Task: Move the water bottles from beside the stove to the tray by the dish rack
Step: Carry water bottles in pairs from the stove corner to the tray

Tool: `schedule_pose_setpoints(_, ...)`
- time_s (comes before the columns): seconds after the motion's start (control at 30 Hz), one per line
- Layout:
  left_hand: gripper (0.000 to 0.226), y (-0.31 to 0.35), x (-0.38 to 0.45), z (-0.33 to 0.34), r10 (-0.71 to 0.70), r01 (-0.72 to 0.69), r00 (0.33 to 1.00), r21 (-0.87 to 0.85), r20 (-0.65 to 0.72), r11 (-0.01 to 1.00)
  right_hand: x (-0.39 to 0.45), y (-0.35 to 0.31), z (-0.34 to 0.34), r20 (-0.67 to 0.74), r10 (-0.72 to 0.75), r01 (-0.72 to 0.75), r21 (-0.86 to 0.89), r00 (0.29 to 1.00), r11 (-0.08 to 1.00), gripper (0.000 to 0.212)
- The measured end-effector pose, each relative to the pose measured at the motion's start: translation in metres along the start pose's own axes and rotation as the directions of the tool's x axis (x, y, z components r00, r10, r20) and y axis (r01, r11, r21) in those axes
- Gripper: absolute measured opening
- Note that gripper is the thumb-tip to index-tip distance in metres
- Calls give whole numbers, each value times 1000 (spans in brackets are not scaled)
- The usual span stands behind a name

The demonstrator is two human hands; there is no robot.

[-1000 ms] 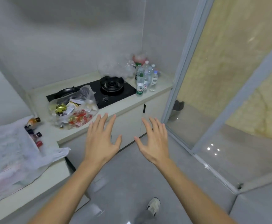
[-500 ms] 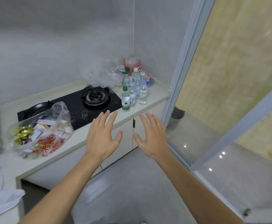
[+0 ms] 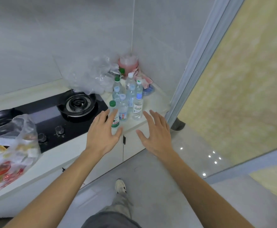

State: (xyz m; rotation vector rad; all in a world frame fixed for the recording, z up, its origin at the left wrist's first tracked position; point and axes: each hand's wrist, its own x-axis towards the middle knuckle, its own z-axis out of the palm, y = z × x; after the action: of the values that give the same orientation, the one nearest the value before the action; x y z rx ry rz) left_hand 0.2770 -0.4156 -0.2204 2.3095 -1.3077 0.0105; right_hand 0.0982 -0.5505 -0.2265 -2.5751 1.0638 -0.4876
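Both hands (image 3: 102, 134) closer to upright water bottles (image 3: 131, 99), fingers spread.

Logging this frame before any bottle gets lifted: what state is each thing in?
Left hand: open, fingers spread, holding nothing.
Right hand: open, holding nothing.
Water bottles: upright, capped, clustered on the counter.
Green-capped bottle: upright, partly behind left fingers.
Gas burner: no flame visible.
Snack bag: full, open.
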Motion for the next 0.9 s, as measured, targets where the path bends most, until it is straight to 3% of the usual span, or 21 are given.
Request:
schedule_pose_setpoints(0.3,70,-14,157,40,-43,43,997,-10,59,999,168,62,9,54,-14,17,-58,998,998,77)
schedule_pose_setpoints(0.6,61,7,250,75,-63,81,983,-102,172,992,292,90,40,137,-100,86,107,986,991,69)
schedule_pose_setpoints(0.8,58,22,297,118,-251,305,880,-75,404,949,348,122,72,295,-208,145,220,932,965,66)
schedule_pose_setpoints(0.9,59,25,310,136,-350,404,828,-35,439,914,369,139,87,389,-290,180,295,875,938,67)
